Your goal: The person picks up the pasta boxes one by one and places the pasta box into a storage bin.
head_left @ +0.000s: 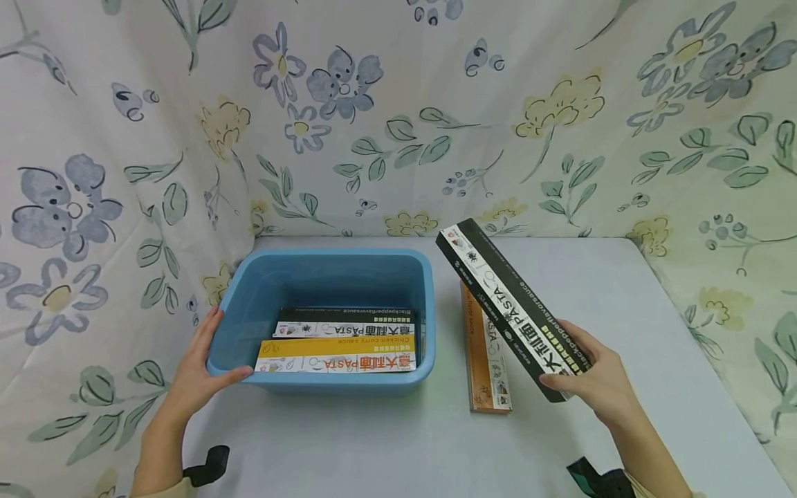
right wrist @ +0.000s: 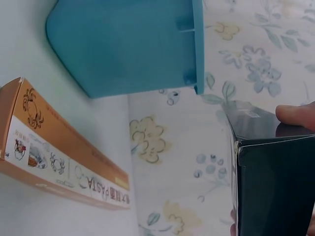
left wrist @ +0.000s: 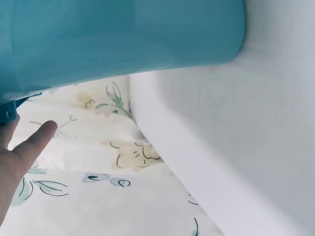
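My right hand (head_left: 600, 380) grips the lower end of a black pasta box (head_left: 513, 311) with white and yellow lettering, holding it tilted above the table. In the right wrist view its dark end face (right wrist: 275, 187) is close, with a fingertip (right wrist: 295, 115) on it. Partly beneath it, an orange pasta box (head_left: 482, 366) lies on the table. My left hand (head_left: 193, 380) rests at the front left corner of a blue plastic bin (head_left: 317, 379), thumb on the rim, fingers extended along the side. Inside the bin lie another black box (head_left: 345, 316) and a yellow pasta box (head_left: 336, 346).
The white table (head_left: 373, 443) extends around the bin, and its right edge slants toward the front. A curtain (head_left: 398, 90) printed with flowers and leaves hangs behind the table and at both sides.
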Motion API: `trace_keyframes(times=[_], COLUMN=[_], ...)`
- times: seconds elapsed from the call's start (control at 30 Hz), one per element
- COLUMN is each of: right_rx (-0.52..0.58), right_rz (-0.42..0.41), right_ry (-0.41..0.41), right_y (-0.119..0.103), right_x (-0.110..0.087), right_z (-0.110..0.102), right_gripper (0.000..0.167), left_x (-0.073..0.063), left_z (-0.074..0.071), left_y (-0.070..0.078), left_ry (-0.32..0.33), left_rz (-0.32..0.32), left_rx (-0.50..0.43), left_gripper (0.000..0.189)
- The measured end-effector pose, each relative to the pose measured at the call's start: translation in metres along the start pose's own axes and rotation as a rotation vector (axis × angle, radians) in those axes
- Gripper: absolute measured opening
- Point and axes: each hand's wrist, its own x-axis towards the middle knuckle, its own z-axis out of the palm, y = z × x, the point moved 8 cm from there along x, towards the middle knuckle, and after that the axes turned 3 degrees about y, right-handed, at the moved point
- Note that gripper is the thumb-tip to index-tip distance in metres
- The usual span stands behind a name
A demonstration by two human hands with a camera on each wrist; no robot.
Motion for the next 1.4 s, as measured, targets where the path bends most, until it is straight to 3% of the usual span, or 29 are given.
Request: trace_keyframes(times=[0.83, 1.4], right_rx=[-0.004, -0.016], right_rz=[-0.162, -0.22], right_ry=[-0.159, -0.313], right_y=[-0.047, -0.073], right_x=[0.006, 0.029], right_z=[0.04, 0.092], right_gripper=[0.089, 0.088], left_x=[0.0, -0.001], left_z=[0.0, -0.001], left_y=[0.003, 0.0], left_ry=[0.004, 0.003], left_rz=[0.01, 0.004], left_rx=[-0.003, 0.003], left_gripper=[0.108, 0.107])
